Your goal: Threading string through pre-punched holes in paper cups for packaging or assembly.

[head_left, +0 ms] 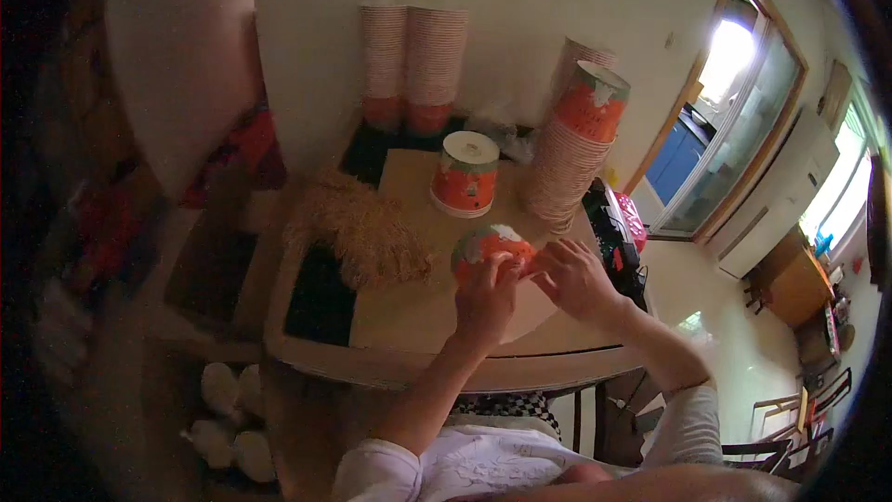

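Close to the table's front edge, my two hands are together at an orange and green paper cup (471,246) with a white patch on it. The fingers of my left hand (488,290) are bent and closed on its near side. My right hand (574,281) pinches at its right edge, and its fingertips nearly meet those of the left. My fingers hide much of the cup's near side. Just beyond them, another orange and green paper cup (465,188) stands bottom up on a tan board (395,321).
A bundle of dry straw (367,228) lies left of the cups. Tall stacks of paper cups (432,65) stand by the wall, with another stack (569,163) at the right. A dark box (613,232) sits at the table's right. Pale rounded objects (232,418) are low at left.
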{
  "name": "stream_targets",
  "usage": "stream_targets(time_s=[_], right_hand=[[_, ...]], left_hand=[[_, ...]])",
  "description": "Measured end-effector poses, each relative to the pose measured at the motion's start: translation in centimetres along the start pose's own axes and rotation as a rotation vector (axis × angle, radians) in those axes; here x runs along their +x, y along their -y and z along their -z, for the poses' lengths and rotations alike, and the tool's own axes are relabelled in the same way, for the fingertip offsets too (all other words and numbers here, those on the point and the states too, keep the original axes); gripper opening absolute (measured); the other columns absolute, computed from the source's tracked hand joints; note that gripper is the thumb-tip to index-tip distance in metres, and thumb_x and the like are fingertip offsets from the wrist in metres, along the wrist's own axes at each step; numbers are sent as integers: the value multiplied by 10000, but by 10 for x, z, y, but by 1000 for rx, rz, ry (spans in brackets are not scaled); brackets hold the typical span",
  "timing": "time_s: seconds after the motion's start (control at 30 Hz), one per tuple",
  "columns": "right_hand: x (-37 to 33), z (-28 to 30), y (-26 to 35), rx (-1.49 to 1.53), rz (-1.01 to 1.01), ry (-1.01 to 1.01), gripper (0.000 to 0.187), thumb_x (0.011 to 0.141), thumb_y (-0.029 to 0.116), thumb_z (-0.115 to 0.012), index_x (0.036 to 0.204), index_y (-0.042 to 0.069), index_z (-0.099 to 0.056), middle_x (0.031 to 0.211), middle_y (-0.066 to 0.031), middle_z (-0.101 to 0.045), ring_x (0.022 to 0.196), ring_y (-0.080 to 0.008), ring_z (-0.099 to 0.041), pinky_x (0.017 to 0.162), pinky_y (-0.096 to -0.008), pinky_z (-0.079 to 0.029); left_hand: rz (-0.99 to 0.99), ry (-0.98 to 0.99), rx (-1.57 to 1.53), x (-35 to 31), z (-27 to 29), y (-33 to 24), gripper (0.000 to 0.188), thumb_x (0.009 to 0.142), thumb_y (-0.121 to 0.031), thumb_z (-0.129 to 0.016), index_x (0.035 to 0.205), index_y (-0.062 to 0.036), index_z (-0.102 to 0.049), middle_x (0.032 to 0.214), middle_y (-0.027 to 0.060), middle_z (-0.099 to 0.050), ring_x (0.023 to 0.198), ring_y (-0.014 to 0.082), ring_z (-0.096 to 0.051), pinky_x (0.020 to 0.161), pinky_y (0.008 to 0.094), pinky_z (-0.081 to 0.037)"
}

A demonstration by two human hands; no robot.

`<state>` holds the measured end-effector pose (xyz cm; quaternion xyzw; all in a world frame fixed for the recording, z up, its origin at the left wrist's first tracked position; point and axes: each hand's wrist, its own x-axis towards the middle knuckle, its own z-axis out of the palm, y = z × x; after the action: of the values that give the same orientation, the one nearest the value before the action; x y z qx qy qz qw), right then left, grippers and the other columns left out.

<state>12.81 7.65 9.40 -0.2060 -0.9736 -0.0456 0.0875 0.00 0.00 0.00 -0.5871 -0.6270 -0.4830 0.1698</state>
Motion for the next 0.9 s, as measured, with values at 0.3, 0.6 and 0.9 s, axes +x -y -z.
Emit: stream_targets(time_s=[0.3, 0.6, 0.9], right_hand=[[-7, -7, -49, 599, -225, -94, 144, 724, -19, -566, 852, 15, -620, 797, -56, -605, 774, -128, -581, 692, -262, -459], [2, -23, -103, 800, -68, 13, 456, 738, 25, -575, 1177, 78, -466, 1122, -64, -500, 1020, -170, -499, 853, -295, -413], [-1, 37, -122, 512, -82, 15, 411, 770, 70, -602, 1167, 49, -495, 1024, -92, -573, 966, -185, -540, 843, -315, -420]], left_hand=[[84, 53, -172, -10, -18, 17, 346, 680, -29, -632, 1000, -161, -630, 985, 58, -533, 864, 217, -555, 713, 340, -479], [170, 167, -575, -16, -6, -8, 221, 715, -198, -697, 838, -75, -561, 657, 90, -529, 603, 254, -553, 537, 362, -451], [573, 764, -547, 16, -17, -1, 288, 774, -277, -623, 1018, -130, -578, 719, 81, -581, 680, 276, -565, 634, 395, -452]])
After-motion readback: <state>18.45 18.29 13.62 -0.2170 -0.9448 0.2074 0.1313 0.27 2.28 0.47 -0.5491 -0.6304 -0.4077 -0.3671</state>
